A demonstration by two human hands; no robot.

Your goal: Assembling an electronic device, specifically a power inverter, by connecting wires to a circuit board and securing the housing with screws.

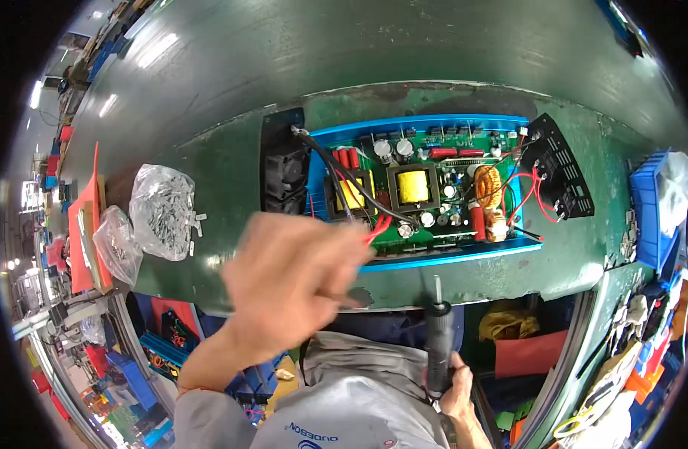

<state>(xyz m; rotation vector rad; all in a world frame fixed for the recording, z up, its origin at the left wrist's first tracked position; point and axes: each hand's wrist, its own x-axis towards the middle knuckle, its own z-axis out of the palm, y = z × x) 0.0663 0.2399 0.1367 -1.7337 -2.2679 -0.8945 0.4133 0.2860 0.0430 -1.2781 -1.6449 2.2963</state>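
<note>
My left hand (288, 277) is smeared by motion just in front of the circuit board, covering part of its near left corner. Whether its fingers hold anything I cannot make out. My right hand (457, 393) is closed around the lower part of a black electric screwdriver (439, 340) at the bench's near edge. Its bit points away from me, toward an open blue metal housing (433, 259) with a green circuit board (460, 207) inside. A black fan panel (280, 165) adjoins the housing's left end. At the right end a black vented panel (559, 168) leans outward, joined by red wires.
To the left on the green bench (231, 157) lie a clear bag of small metal pieces (163, 213) and a second clear bag (119, 243). A blue bin (650, 209) stands at the right. Loose metal pieces (621, 251) lie beside it. Shelves with parts (538, 352) sit below the bench.
</note>
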